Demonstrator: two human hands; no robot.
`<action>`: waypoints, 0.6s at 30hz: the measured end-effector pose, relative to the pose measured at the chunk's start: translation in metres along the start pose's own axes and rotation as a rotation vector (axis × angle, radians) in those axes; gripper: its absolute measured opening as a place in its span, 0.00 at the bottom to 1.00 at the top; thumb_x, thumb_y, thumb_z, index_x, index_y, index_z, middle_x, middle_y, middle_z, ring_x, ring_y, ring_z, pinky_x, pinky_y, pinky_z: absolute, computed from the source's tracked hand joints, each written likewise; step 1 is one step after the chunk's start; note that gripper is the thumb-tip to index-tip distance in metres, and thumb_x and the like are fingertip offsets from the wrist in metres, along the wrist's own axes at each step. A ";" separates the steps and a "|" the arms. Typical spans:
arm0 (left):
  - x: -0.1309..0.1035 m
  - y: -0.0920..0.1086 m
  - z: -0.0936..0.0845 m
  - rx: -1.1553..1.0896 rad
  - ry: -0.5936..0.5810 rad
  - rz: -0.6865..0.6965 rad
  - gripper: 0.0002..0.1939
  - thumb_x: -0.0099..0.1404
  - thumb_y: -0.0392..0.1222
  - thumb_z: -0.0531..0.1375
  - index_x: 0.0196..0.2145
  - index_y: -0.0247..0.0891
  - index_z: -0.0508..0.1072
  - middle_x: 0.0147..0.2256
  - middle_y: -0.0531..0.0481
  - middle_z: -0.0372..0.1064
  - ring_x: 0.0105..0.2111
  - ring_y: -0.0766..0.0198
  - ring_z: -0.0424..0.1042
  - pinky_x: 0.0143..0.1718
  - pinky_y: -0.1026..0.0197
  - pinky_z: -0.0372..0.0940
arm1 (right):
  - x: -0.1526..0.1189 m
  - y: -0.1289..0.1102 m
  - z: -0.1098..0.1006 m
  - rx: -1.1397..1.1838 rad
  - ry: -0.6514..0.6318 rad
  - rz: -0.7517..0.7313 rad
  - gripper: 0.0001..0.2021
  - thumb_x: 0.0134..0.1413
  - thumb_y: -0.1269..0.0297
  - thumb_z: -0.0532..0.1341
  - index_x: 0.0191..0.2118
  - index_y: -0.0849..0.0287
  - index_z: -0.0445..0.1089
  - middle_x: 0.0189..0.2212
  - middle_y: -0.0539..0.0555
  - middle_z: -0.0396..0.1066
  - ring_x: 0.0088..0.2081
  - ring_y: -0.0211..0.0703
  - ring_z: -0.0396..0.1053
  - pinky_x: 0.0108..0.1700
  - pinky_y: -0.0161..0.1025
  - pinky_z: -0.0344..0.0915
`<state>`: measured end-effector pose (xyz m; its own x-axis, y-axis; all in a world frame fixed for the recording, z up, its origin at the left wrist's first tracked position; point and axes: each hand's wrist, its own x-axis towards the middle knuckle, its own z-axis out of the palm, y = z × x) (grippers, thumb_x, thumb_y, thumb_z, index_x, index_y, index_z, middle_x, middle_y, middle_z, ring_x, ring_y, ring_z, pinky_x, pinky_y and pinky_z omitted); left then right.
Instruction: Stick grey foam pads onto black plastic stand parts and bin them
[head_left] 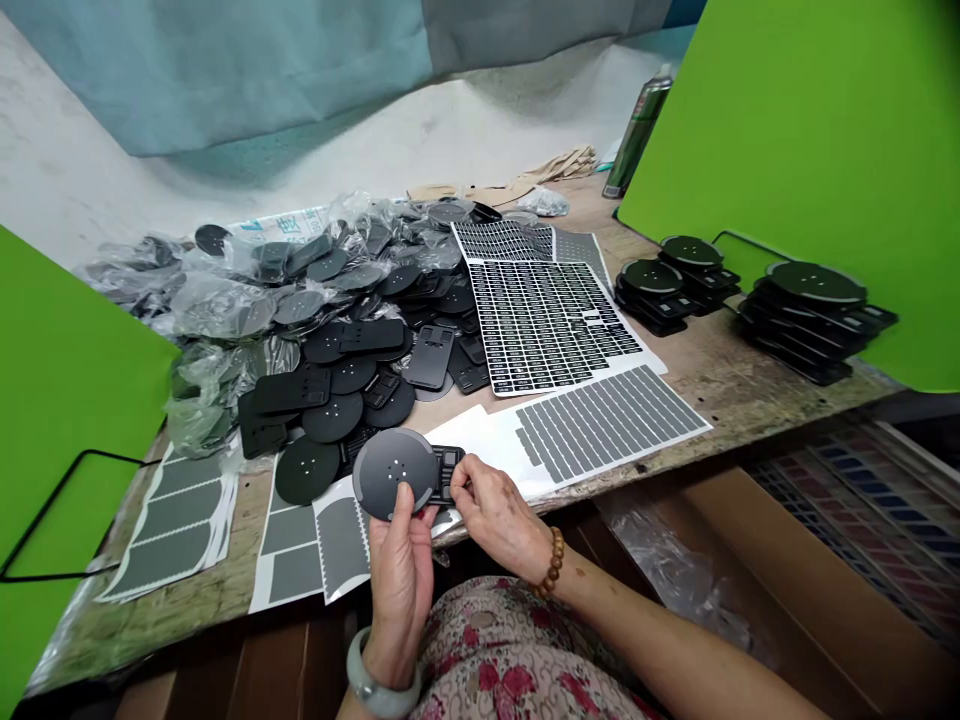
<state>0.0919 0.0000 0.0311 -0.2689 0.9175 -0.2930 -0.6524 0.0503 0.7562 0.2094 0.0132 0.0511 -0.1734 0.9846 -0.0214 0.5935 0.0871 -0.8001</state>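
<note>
My left hand (403, 560) grips a black folding stand with a round base (395, 462), thumb on the disc's face and fingers beneath. Small holes dot the middle of the disc, and lighter grey strips follow its rim. From its right side juts the rectangular slotted part (448, 470) of the stand. There my right hand (499, 512) has its thumb and fingertips pinched together against the edge; whatever lies between them is hidden. Just beyond is a sheet of narrow grey strips (607, 420), and behind it a sheet of small black labels (551, 325).
A heap of similar stands, several in clear plastic bags (217, 300), covers the table's left and middle. Stacked stands (806, 310) stand at right. Sheets of large grey pads (176, 525) lie at the front left. Green panels (810, 180) flank the table, with a spray can (637, 135) behind.
</note>
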 end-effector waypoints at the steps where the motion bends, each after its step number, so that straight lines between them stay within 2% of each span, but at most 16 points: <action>1: 0.000 -0.001 0.000 -0.001 0.002 0.002 0.21 0.60 0.42 0.62 0.51 0.51 0.68 0.51 0.49 0.68 0.50 0.60 0.68 0.52 0.54 0.62 | 0.000 0.000 0.001 -0.012 0.009 0.001 0.05 0.56 0.74 0.50 0.31 0.58 0.57 0.26 0.51 0.63 0.29 0.39 0.62 0.35 0.36 0.56; 9: -0.002 -0.001 0.000 -0.003 0.009 0.006 0.21 0.60 0.42 0.62 0.51 0.50 0.68 0.50 0.50 0.69 0.47 0.62 0.69 0.51 0.54 0.62 | 0.001 -0.004 0.001 -0.057 0.022 0.022 0.05 0.55 0.74 0.50 0.30 0.59 0.57 0.26 0.51 0.63 0.29 0.39 0.62 0.35 0.36 0.56; 18: -0.004 -0.002 -0.001 0.011 0.013 0.017 0.21 0.60 0.43 0.62 0.52 0.51 0.68 0.51 0.50 0.69 0.49 0.61 0.68 0.52 0.54 0.61 | 0.001 -0.006 0.001 -0.048 0.045 0.029 0.05 0.54 0.74 0.51 0.30 0.58 0.58 0.24 0.50 0.62 0.28 0.39 0.62 0.34 0.36 0.55</action>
<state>0.0935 -0.0037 0.0303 -0.2890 0.9133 -0.2871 -0.6395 0.0391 0.7678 0.2043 0.0130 0.0553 -0.1209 0.9925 -0.0162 0.6352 0.0648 -0.7696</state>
